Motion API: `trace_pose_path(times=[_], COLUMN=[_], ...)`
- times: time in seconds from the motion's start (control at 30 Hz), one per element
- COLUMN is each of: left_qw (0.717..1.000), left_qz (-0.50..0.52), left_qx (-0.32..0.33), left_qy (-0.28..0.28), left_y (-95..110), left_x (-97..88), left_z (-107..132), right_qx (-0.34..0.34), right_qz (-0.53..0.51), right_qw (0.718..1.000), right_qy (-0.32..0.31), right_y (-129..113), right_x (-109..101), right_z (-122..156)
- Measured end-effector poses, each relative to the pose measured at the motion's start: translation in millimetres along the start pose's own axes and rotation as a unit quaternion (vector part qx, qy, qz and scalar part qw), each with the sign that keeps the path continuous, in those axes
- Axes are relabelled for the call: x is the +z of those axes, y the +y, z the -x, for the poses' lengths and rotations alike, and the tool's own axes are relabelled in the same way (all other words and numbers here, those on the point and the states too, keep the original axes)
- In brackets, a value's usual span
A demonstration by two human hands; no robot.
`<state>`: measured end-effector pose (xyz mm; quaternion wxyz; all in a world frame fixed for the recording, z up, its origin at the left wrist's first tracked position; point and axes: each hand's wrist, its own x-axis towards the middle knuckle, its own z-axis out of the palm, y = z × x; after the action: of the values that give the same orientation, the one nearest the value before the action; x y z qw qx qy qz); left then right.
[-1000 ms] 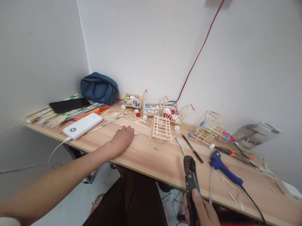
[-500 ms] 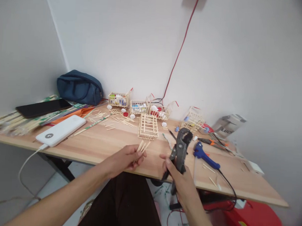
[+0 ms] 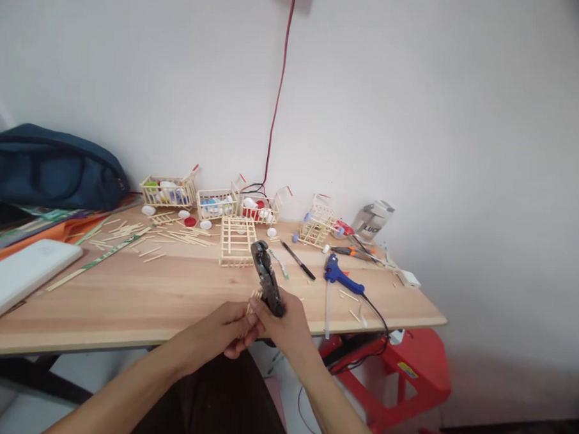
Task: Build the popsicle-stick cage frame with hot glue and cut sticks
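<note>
My right hand grips the handles of black cutting pliers, whose jaws point up and away over the wooden table. Against it, at the table's front edge, my left hand pinches a few thin wooden sticks. The two hands touch each other. Just beyond them stands a small stick-built crate.
Several small stick carts with bottle caps line the wall. A blue glue gun, a black pen and loose sticks lie on the table. A blue bag and white power bank are left; a red stool stands right.
My left hand picked sticks off the table and drew back to the front edge. The right hand raised the pliers and met it. The view swung right.
</note>
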<state>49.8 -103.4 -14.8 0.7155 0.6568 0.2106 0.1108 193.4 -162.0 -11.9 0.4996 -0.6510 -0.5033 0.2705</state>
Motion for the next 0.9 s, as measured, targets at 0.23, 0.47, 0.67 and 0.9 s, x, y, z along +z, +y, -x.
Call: trace_pose_path(times=[0.23, 0.47, 0.67, 0.9], left_qw=[0.998, 0.999, 0.994, 0.982], left_qz=[-0.012, 0.012, 0.027, 0.129], left_qx=[0.047, 0.018, 0.002, -0.004], left_qy=[0.042, 0.042, 0.108, 0.137], left_y=[-1.3, 3.6, 3.5, -10.4], left_x=[9.1, 10.7, 5.9, -13.1], left_z=[-10.7, -8.4, -4.4, 9.4], right_qx=[0.0, 0.0, -0.019, 0.088], right_qz=[0.013, 0.034, 0.098, 0.388], right_qw=[1.0, 0.999, 0.994, 0.9], right_qy=[-0.004, -0.012, 0.039, 0.178], right_y=[2.7, 5.0, -5.6, 58.4], right_x=[-9.2, -3.4, -41.2, -200.0], right_z=[-3.1, -5.9, -11.3, -31.6])
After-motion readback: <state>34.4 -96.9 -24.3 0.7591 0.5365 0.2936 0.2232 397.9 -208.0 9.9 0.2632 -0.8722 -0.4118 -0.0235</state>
